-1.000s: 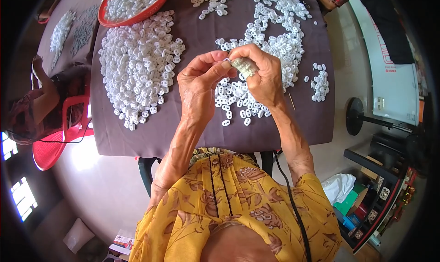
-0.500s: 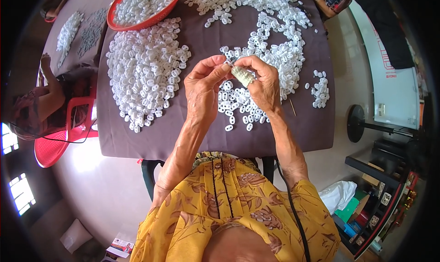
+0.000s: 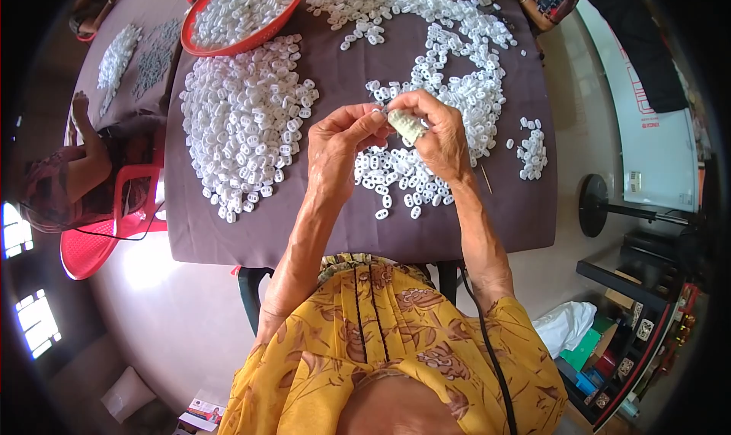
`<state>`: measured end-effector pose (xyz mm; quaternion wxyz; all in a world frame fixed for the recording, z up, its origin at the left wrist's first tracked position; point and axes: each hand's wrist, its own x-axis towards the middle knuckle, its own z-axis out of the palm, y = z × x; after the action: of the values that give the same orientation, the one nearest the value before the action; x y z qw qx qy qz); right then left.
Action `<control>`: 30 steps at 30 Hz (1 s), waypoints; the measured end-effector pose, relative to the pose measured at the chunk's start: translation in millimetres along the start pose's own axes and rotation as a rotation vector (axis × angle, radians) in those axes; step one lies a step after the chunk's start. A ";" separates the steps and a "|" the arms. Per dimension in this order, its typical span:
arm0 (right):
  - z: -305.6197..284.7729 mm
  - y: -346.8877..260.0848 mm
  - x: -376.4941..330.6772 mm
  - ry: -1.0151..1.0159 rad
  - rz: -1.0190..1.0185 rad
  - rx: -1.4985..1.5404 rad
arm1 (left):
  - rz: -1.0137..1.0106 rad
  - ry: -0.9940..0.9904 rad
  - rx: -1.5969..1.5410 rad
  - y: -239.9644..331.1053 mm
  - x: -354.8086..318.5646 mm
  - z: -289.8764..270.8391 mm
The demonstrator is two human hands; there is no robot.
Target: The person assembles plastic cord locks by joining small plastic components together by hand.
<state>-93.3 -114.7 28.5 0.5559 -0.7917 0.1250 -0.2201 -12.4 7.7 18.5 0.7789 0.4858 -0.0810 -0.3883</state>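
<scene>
Bright windows (image 3: 38, 324) glow from a dark wall (image 3: 80, 313) at the left, a white glare (image 3: 146, 269) lies on the pale floor (image 3: 194, 321) beside a red plastic chair (image 3: 95, 246), and a dark, cluttered shelf unit (image 3: 646, 328) stands right of the cloth-covered table (image 3: 396, 238).

A red chair (image 3: 93, 249) stands on pale floor (image 3: 202, 321).

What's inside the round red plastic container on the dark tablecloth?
A heap of small white oval pieces fills the red container; its floor and the lower pieces are covered and cannot be seen.
</scene>
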 end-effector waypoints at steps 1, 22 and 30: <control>-0.6 -0.9 1.6 0.001 0.001 0.000 | -0.001 -0.004 -0.015 0.2 -0.2 0.8; -27.3 101.2 12.6 -0.069 -0.313 -0.831 | 0.038 -0.001 -0.081 -2.7 10.4 -9.1; -18.4 111.3 24.7 -0.164 -0.432 -0.891 | 0.021 0.027 -0.066 -4.9 10.2 -9.2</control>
<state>-75.5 -179.9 -65.2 0.1134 -0.9747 -0.0042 -0.1924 -3.4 6.0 7.1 0.7996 0.4643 -0.0628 -0.3757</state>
